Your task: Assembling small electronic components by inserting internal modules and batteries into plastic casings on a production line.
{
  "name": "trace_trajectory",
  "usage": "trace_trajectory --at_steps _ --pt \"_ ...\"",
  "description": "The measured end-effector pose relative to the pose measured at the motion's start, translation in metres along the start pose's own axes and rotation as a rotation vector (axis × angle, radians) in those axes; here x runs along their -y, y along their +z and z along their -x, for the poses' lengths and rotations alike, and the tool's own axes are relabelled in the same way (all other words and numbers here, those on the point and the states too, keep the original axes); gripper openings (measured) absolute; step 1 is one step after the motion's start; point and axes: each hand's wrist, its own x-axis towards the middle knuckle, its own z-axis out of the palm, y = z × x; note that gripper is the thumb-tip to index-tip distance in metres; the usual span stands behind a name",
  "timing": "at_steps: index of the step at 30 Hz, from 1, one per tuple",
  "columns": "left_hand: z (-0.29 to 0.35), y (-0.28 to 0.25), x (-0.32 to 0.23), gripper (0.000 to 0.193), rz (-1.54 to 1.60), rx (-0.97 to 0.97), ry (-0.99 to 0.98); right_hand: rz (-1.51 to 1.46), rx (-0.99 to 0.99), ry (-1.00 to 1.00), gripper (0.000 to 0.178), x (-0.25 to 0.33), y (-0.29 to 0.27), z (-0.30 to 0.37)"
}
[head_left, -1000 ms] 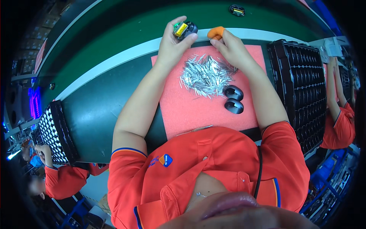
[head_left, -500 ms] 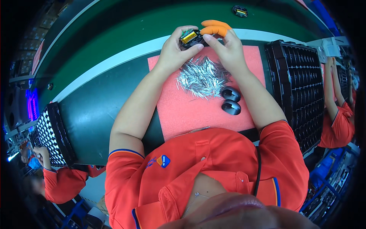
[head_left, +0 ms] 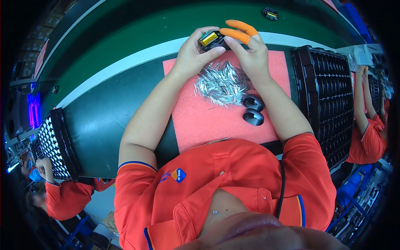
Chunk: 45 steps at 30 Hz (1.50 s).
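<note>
Green tabletop (head_left: 112, 116), pink mat (head_left: 212, 129): black device (head_left: 214, 42) held near the mat's far edge.
Rounded body bears a yellow block (head_left: 208, 39) on its visible face, green patch (head_left: 203, 34) at left; left hand (head_left: 193, 52) clamped around it; right hand (head_left: 254, 54), two fingers in orange covers (head_left: 236, 35), at its right side, whether gripping cannot be told.

Two hands close together before the chest

The left hand (head_left: 195, 51) is curled in a grip, its thumb stretched rightward. Just beside it, the right hand (head_left: 253, 53) points its thumb and two orange-sheathed fingers (head_left: 236, 34) leftward. Both bare forearms (head_left: 160, 98) angle inward.
</note>
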Motion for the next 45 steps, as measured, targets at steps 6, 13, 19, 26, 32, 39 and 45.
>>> trace_trajectory --at_steps 6,13,19,26,32,39,45 --pt "0.000 -0.001 -0.002 0.055 0.034 -0.007 -0.014 0.169 0.037 -0.218 0.023 0.002 -0.004 -0.005" --pt "-0.002 -0.001 0.004 0.053 0.081 -0.033 0.044 0.086 0.089 -0.179 0.025 0.004 -0.003 -0.004" --pt "-0.003 -0.004 0.006 0.054 0.001 -0.022 0.020 0.065 0.079 -0.114 0.025 0.001 -0.001 -0.002" --pt "-0.003 -0.002 0.006 0.052 0.039 -0.050 0.077 0.068 0.097 -0.162 0.027 0.004 0.000 -0.001" --pt "-0.005 -0.005 0.017 0.051 -0.113 -0.122 0.101 -0.005 0.123 -0.117 0.029 0.003 0.002 0.003" --pt "-0.003 -0.005 0.015 0.048 -0.205 -0.203 0.121 0.005 0.150 -0.111 0.031 0.004 0.006 0.004" --pt "-0.003 -0.007 0.008 0.049 -0.248 -0.168 0.009 0.089 0.178 -0.117 0.032 0.006 0.007 0.001"
